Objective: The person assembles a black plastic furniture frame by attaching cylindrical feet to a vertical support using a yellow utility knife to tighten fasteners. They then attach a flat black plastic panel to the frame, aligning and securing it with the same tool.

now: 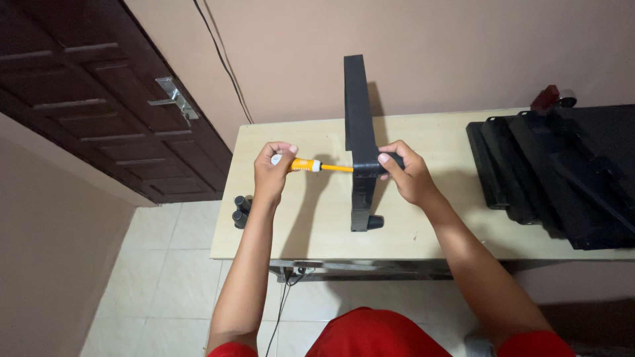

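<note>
A long black panel (pixel 357 106) stands on edge across the light wooden table (pixel 436 132). My left hand (pixel 272 173) grips the handle of a yellow and white screwdriver (pixel 311 166), whose tip meets the panel's left face. My right hand (pixel 407 173) holds a short black cylindrical foot (pixel 393 158) against the panel's right side. Another black foot (pixel 374 222) juts from the panel's near end.
A stack of black panels (pixel 562 172) covers the table's right part. Two or three black cylinders (pixel 241 211) lie at the table's left edge. A dark wooden door (pixel 99 99) is at left, a wall behind, tiled floor below.
</note>
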